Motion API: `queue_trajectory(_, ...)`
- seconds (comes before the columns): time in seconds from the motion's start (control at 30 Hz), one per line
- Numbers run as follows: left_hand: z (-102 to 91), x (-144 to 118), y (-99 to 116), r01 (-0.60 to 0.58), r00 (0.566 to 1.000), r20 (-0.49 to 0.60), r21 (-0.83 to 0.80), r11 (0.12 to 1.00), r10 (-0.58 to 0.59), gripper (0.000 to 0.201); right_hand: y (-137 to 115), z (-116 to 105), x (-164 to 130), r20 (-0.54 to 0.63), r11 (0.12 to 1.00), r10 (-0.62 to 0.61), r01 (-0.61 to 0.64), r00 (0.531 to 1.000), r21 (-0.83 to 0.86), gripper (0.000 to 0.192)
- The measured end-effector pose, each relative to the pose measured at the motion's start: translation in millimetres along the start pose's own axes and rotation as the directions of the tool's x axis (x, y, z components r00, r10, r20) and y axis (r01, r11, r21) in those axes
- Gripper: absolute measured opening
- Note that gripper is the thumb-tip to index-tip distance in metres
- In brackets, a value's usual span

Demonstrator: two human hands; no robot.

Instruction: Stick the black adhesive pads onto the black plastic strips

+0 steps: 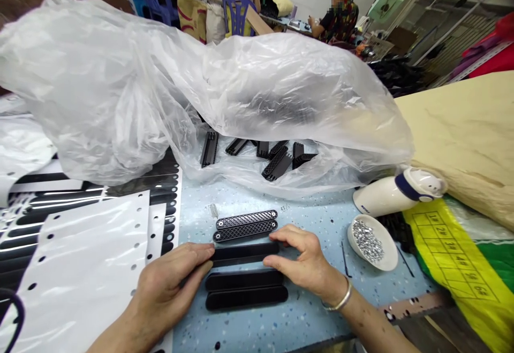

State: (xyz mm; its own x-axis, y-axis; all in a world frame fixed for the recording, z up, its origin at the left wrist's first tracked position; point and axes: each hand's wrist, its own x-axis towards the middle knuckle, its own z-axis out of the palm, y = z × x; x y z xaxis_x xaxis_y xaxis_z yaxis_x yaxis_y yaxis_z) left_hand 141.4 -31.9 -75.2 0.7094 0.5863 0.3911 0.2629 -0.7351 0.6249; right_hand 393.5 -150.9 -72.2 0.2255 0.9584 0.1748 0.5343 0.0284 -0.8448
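Observation:
A long black bar-shaped piece point(246, 253) lies across the blue speckled table, gripped at both ends. My left hand point(174, 278) pinches its left end between thumb and fingers. At its right end, the thumb and fingertips of my right hand point(303, 259) close on the other tip; a silver bangle circles that wrist. Just behind it rest two black textured strips point(246, 225) side by side, with a small metal fastener at each end. Nearer to me, two smooth black bars point(246, 290) lie parallel.
Several black pieces point(277, 163) lie by the mouth of a large clear plastic bag point(297, 85). On the right are a white bowl point(391, 254) of small metal parts, a white bottle point(385, 195) and a black hex key point(346, 261). White sheets point(92, 256) cover the left. People sit behind.

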Motion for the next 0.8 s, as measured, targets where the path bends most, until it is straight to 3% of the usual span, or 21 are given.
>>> queue_trajectory(0.23, -2.0, 1.6, 5.5, 0.019, 1.000, 0.024, -0.023, 1.000, -0.019, 0.019, -2.1, 15.0, 8.6, -0.020, 0.995, -0.085, 0.084, 0.996, -0.047, 0.012)
queue_trajectory(0.5, 0.3, 3.8, 3.4, 0.020, 1.000, 0.016, -0.060, 0.998, -0.019, 0.021, -2.1, 20.5, 10.9, -0.033, 0.988, -0.121, 0.117, 0.992, -0.102, 0.032)
queue_trajectory(0.57, 0.4, 3.6, 2.6, 0.029, 1.000, 0.012, -0.067, 0.997, -0.028, 0.021, -1.0, 17.1, 10.2, -0.045, 0.994, -0.073, 0.069, 0.996, -0.082, 0.035)
queue_trajectory(0.7, -0.1, 2.5, 2.3, 0.037, 0.999, 0.017, -0.078, 0.996, -0.036, 0.020, 1.0, 2.4, 4.7, 0.002, 0.972, 0.185, -0.183, 0.983, 0.146, 0.034)
queue_trajectory(0.8, 0.4, 1.9, 2.6, 0.034, 0.999, 0.023, -0.083, 0.996, -0.032, 0.020, 0.9, -3.0, -1.1, -0.026, 0.975, 0.183, -0.178, 0.983, 0.133, 0.024)
